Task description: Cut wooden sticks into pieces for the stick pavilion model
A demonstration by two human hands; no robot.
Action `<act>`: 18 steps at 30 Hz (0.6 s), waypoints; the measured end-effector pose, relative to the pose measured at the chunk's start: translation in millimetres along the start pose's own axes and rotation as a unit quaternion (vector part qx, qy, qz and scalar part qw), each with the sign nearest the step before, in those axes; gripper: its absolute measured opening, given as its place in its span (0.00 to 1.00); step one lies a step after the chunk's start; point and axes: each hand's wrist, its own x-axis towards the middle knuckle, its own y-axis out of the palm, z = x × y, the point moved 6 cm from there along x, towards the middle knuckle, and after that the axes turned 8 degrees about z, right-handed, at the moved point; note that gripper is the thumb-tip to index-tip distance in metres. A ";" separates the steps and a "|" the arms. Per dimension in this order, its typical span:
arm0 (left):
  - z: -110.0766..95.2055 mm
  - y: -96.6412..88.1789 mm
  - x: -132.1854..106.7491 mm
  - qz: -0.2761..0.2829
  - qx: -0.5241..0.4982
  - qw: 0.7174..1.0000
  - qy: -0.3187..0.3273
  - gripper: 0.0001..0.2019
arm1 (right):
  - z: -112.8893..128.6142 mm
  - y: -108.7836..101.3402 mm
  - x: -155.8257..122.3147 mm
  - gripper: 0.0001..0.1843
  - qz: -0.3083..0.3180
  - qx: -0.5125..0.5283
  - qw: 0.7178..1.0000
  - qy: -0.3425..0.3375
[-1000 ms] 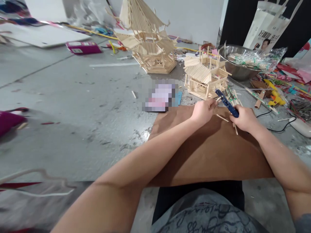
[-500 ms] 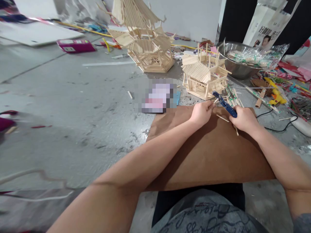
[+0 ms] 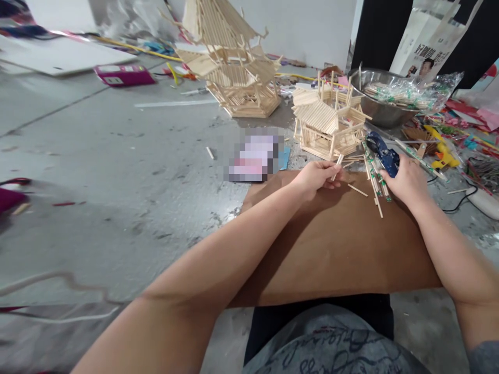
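Blue and Pale Wood, Now Apart

Nearest, on a grey T-shirt [image 3: 319, 340], dark cursive lettering, perhaps "Original" in part. Over the far edge of a flat brown board [image 3: 339, 249], pinching short pale wooden sticks [image 3: 340, 160] in the left hand [image 3: 316, 178]; gripping a navy-blue hand tool [image 3: 385, 156], just swung rightward, in the right hand [image 3: 410, 181], leaving those sticks apparently held by the left alone. Just past, a partly roofed stick model [image 3: 317, 117]. Farthest, "好咖啡" on a white bag [image 3: 413, 34].

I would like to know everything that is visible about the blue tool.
The blue tool is dark, with pale specks and a rounded head. The right hand grips its handle end; the head points forward and left, near sticks with green marks. Its material and jaw opening are unclear.
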 end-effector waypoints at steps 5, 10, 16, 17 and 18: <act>0.0 -3.1 -0.6 -0.010 -0.007 0.999 0.031 0.10 | -5.7 8.4 3.6 0.38 0.027 -0.014 1.000 0.004; 1.4 -1.4 -0.7 -0.020 -0.004 0.999 0.041 0.11 | -12.2 23.4 6.4 0.42 0.052 -0.035 0.997 0.036; -3.1 1.6 -6.9 -0.040 0.010 0.998 0.040 0.11 | -15.9 31.7 8.3 0.39 0.057 -0.036 0.997 0.024; -3.9 2.5 -7.9 -0.040 0.013 0.998 0.043 0.11 | -13.8 27.0 7.5 0.37 0.033 -0.029 0.999 0.012; -4.4 3.1 -8.8 -0.043 0.015 0.998 0.046 0.11 | -9.6 20.9 6.0 0.34 0.006 -0.017 1.000 -0.009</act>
